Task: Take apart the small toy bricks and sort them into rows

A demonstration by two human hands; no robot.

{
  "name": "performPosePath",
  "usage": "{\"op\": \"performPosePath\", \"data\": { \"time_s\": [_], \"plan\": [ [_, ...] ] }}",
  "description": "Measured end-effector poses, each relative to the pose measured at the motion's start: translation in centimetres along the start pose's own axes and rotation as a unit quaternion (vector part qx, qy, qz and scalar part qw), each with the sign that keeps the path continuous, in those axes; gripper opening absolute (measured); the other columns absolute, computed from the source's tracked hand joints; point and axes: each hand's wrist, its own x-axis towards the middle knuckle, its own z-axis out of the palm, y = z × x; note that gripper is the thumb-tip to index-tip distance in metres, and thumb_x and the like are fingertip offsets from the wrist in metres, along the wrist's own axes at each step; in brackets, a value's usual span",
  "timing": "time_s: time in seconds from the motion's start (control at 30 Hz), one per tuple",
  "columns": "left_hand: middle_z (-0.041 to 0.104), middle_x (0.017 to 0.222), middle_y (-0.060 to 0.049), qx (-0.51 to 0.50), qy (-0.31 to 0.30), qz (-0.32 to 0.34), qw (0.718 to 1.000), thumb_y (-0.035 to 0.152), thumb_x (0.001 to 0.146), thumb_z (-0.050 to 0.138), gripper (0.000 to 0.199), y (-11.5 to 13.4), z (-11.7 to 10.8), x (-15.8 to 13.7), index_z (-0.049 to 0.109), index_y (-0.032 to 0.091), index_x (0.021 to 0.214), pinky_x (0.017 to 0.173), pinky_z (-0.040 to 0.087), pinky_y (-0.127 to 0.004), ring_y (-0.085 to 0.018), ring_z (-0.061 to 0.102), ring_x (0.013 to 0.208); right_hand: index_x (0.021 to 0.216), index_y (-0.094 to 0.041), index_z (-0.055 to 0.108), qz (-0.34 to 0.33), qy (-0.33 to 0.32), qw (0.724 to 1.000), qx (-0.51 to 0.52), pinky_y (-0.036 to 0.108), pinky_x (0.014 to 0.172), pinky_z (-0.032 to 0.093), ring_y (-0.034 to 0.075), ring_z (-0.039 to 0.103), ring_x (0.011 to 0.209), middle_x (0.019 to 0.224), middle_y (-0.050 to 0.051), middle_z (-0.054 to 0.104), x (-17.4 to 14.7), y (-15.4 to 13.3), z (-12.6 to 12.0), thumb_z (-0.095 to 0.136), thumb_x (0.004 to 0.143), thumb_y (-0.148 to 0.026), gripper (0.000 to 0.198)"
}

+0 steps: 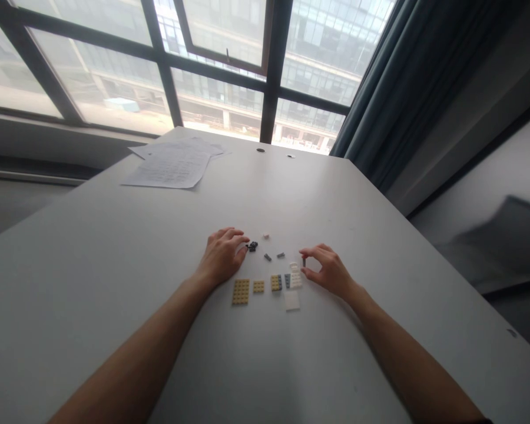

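Note:
My left hand (pixel 223 254) rests on the white table with its thumb and fingers curled against a small cluster of black building-brick pieces (pixel 253 246). On the other side, my right hand (pixel 329 270) pinches a small grey brick piece (pixel 304 262) between thumb and forefinger. Between the hands lie two small grey pieces, one (pixel 267 257) angled and one (pixel 281 255) nearly level, and a tiny whitish piece (pixel 266 236). Closer to me are a large tan plate (pixel 241 292), a smaller tan plate (pixel 258 287), a tan-and-grey block (pixel 274 282), a blue-grey piece (pixel 287 281), white studded pieces (pixel 295 279) and a flat white tile (pixel 292 301).
Printed sheets of paper (pixel 170 165) lie at the far left of the table (pixel 115 265). Two round holes, one dark (pixel 260 150), sit near the back edge. Windows (pixel 225 100) rise behind, and a dark blue curtain (pixel 393 76) hangs at right.

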Motion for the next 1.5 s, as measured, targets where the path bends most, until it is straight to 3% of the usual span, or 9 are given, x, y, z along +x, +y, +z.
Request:
{"op": "performPosePath", "data": {
  "time_s": [0.17,0.5,0.87,1.0,1.2,1.5],
  "plan": [
    [0.065,0.116,-0.007,0.007,-0.004,-0.002,1.0,0.033,0.085,0.048,0.029,0.1,-0.1,0.0,0.069,0.023,0.102,0.104,0.033,-0.046,-0.027,0.049,0.118,0.107,-0.021,0.065,0.072,-0.02,0.997,0.007,0.038,0.089,0.046,0.021,0.059,0.092,0.093,0.003,0.07,-0.3,1.4,-0.1,0.067,0.071,-0.015,0.036],
    [0.065,0.115,-0.007,-0.007,-0.005,-0.007,1.0,0.032,0.084,0.049,0.029,0.1,-0.1,0.1,0.069,0.023,0.102,0.103,0.033,-0.047,-0.028,0.049,0.118,0.113,-0.021,0.062,0.099,-0.069,0.992,0.046,0.035,0.084,0.047,0.02,0.058,0.093,0.1,0.005,0.066,-1.0,2.9,-1.1,0.07,0.07,-0.022,0.044],
    [0.065,0.115,-0.007,0.002,-0.008,-0.005,1.0,0.033,0.084,0.049,0.029,0.2,-0.1,0.0,0.069,0.023,0.102,0.103,0.033,-0.047,-0.028,0.049,0.118,0.101,-0.021,0.065,0.09,-0.019,0.995,0.05,0.036,0.087,0.046,0.02,0.059,0.093,0.094,0.004,0.068,-0.7,1.3,-0.4,0.065,0.071,-0.013,0.031],
    [0.064,0.115,-0.007,0.006,-0.013,-0.003,1.0,0.032,0.085,0.048,0.029,0.3,-0.2,0.0,0.069,0.023,0.102,0.103,0.033,-0.047,-0.029,0.049,0.119,0.102,-0.022,0.064,0.046,0.012,0.994,0.1,0.036,0.086,0.047,0.02,0.06,0.093,0.094,0.003,0.068,-0.6,-0.2,0.1,0.067,0.073,-0.016,0.03],
    [0.064,0.115,-0.007,0.013,-0.015,-0.001,1.0,0.033,0.085,0.048,0.029,0.3,-0.2,0.0,0.069,0.023,0.103,0.104,0.032,-0.047,-0.029,0.048,0.119,0.104,-0.023,0.063,0.015,-0.044,0.989,0.142,0.034,0.09,0.046,0.019,0.059,0.097,0.1,0.002,0.069,-0.3,-2.9,1.5,0.07,0.072,-0.015,0.034],
    [0.064,0.115,-0.007,0.01,-0.015,0.006,1.0,0.031,0.085,0.049,0.028,0.3,-0.1,0.0,0.069,0.022,0.103,0.102,0.033,-0.047,-0.029,0.049,0.118,0.106,-0.022,0.063,0.012,-0.08,0.989,0.121,0.035,0.09,0.043,0.02,0.058,0.097,0.099,0.003,0.069,-0.2,-3.3,2.4,0.073,0.071,-0.016,0.037]
  ]
}}
